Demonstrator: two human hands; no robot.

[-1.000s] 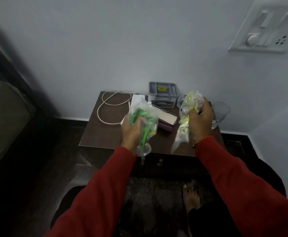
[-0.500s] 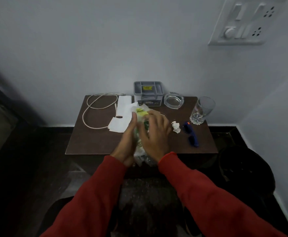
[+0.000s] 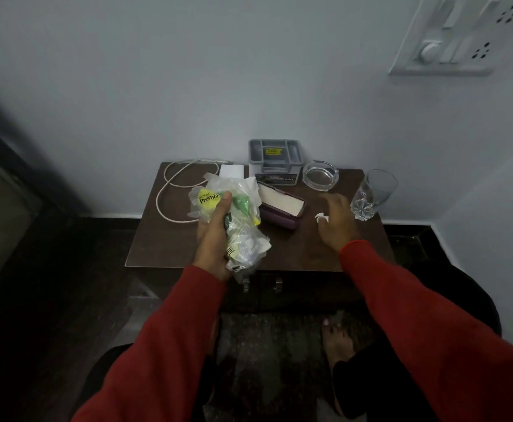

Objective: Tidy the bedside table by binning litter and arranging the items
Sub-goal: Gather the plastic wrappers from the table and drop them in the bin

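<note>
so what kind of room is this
Probably a bedroom corner: a small dark wooden bedside table stands against a plain wall, a white charging cable and drinking glass on it, a wall switchboard above.

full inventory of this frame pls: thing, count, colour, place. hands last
bedside table: 1, dark brown, against the wall
plastic wrappers: a crumpled bunch, clear with green and yellow print, in the left hand
cable: 1, white, looped at table's back left
paper: white sheets, count unclear, behind the wrappers
organiser tray: 1, grey, back centre
ashtray: 1, clear glass, right of the tray
drinking glass: 1, clear, back right edge
case: 1, purple, open with pale lining, centre
crumpled tissue: 1, white, beside the right hand
switch panel: 1, white, on the wall, upper right
left hand: gripping the wrappers
right hand: open, over the tissue
</note>
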